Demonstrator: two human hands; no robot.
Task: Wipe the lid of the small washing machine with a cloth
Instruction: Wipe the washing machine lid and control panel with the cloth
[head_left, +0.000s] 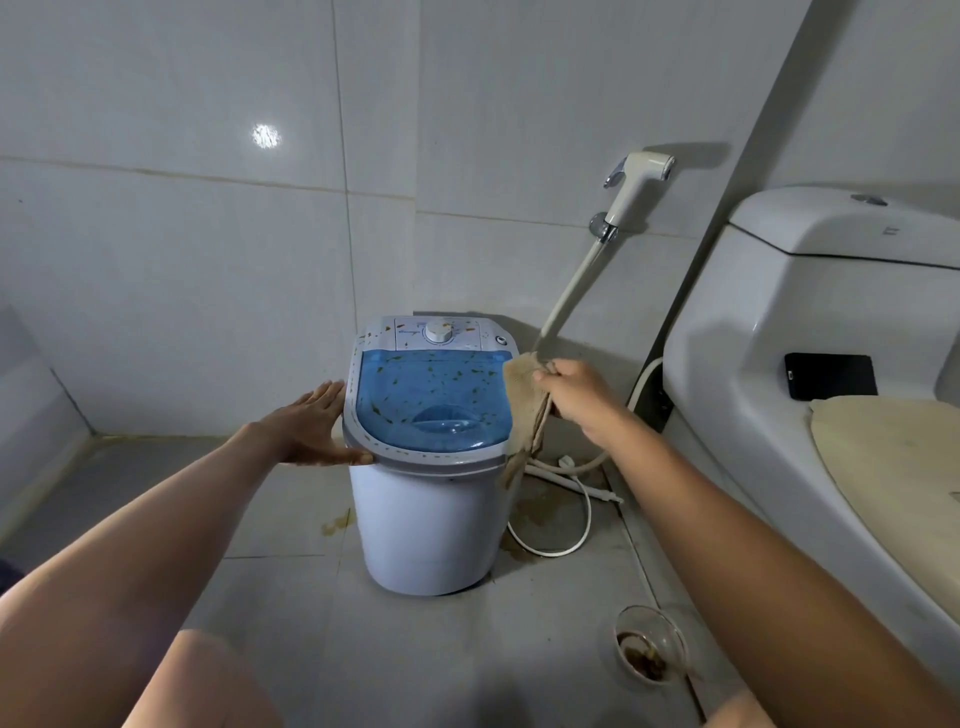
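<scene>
A small white washing machine (426, 525) stands on the tiled floor in the corner. Its translucent blue lid (431, 395) is shut and speckled with brown and green bits, as is the white control panel with a dial (439, 331). My left hand (311, 426) lies flat against the machine's left rim, fingers spread, thumb on the front edge. My right hand (576, 395) holds a beige cloth (527, 410) pinched at its top, so it hangs down beside the lid's right edge.
A white toilet (810, 332) with a beige seat cover fills the right side, a black phone (830, 375) on it. A bidet sprayer (636, 187) hangs on the wall. Hose and white cable (582, 519) lie behind the machine. A glass bowl (649, 647) with brown residue sits front right.
</scene>
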